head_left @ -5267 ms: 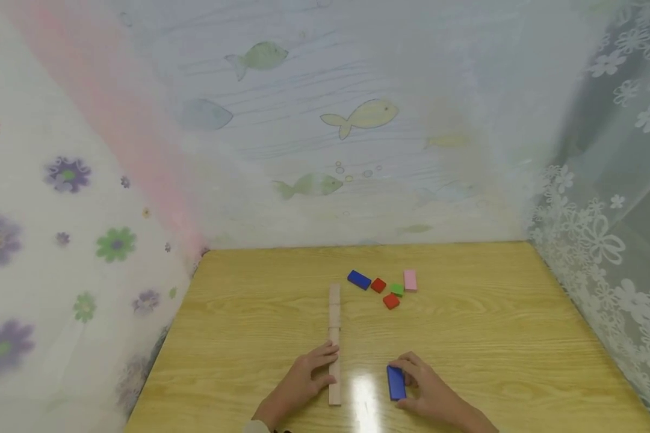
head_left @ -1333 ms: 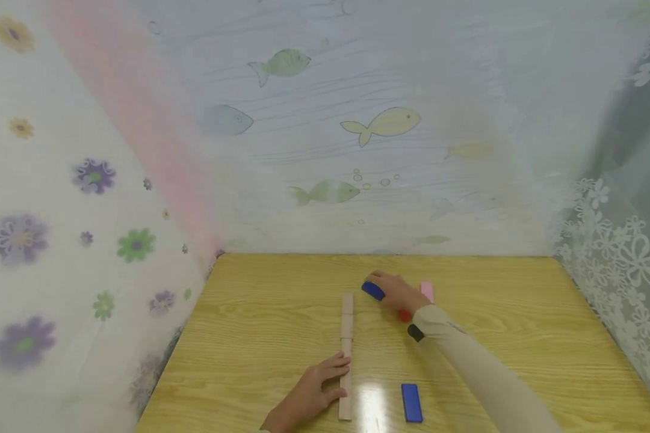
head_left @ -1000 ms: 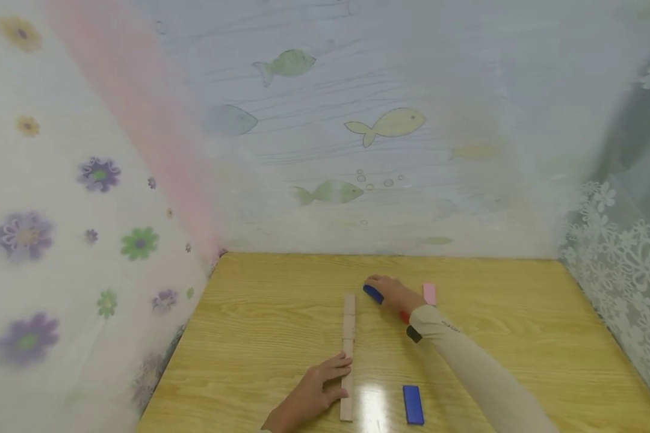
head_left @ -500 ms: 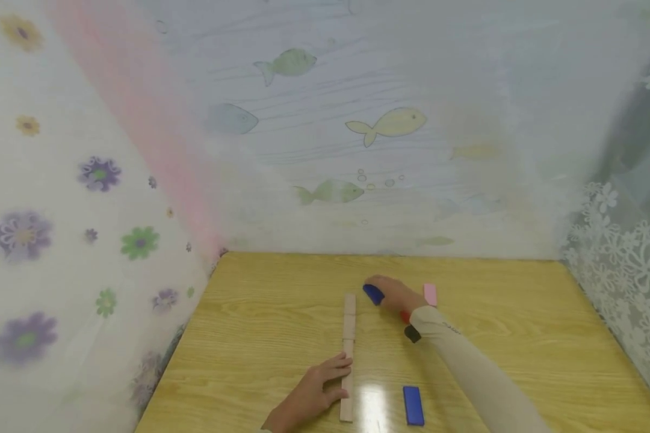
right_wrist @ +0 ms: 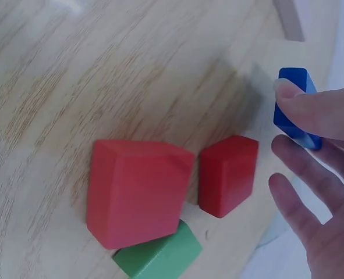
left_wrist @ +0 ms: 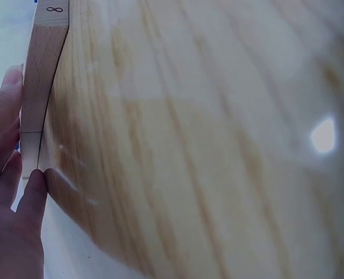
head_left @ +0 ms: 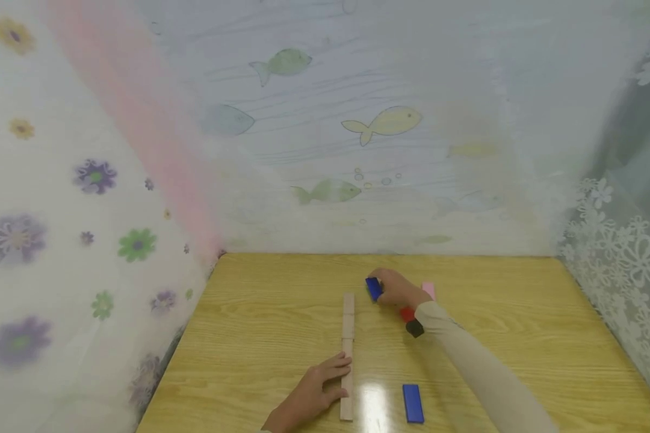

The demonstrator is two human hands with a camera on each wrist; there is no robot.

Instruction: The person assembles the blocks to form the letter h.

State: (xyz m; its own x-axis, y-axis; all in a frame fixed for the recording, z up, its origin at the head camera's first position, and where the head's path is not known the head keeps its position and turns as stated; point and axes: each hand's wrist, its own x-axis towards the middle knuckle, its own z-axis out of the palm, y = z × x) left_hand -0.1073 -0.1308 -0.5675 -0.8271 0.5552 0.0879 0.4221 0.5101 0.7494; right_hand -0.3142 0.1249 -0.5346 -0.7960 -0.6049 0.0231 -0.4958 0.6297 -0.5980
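A narrow row of plain wooden blocks (head_left: 348,319) runs away from the person across the table. My left hand (head_left: 314,388) rests along its near part, with extended fingers touching the wood. At the back, my right hand (head_left: 398,291) pinches a blue block (head_left: 374,289) between thumb and fingers, just right of the row's far end. In the right wrist view that blue block (right_wrist: 294,107) is tilted on end. A second blue block (head_left: 413,403) lies flat near the front, right of the row.
Two red blocks (right_wrist: 139,192) and a green block (right_wrist: 160,253) lie beside the right hand, mostly hidden by the arm in the head view. A pink block (head_left: 429,290) lies behind the wrist. Patterned curtains surround the wooden table (head_left: 260,337) at the back and sides.
My right hand has let go of the near blue block, reached to the back and gripped the other blue block. Lately that block has turned more lengthwise. The left hand keeps its place.
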